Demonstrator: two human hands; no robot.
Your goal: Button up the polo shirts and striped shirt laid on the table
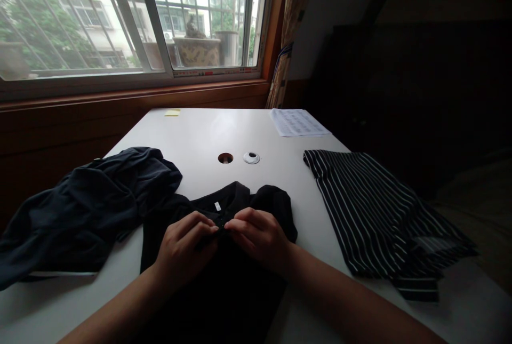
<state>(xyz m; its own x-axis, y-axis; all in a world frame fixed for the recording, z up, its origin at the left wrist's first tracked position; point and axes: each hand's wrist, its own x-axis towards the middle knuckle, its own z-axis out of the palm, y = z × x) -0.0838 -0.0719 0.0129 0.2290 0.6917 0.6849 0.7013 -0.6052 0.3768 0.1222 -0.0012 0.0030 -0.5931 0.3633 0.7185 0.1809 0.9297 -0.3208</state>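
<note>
Near centre on the white table (200,136), we saw the left hand (180,247) and right hand (260,237) pinched tight on the placket (222,217) of the black shirt (218,285), apparently close placket work next calling for fine control, though shadow hid whether they held a button.

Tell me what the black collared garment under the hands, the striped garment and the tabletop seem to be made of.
Black collared garment: soft, matte cloth, judging by its loose folds; the fibre is unclear.
Striped garment: probably thin, pliable fabric, since it lies in soft creases.
Tabletop: perhaps white laminate or painted board, given its smooth, bright sheen.
</note>
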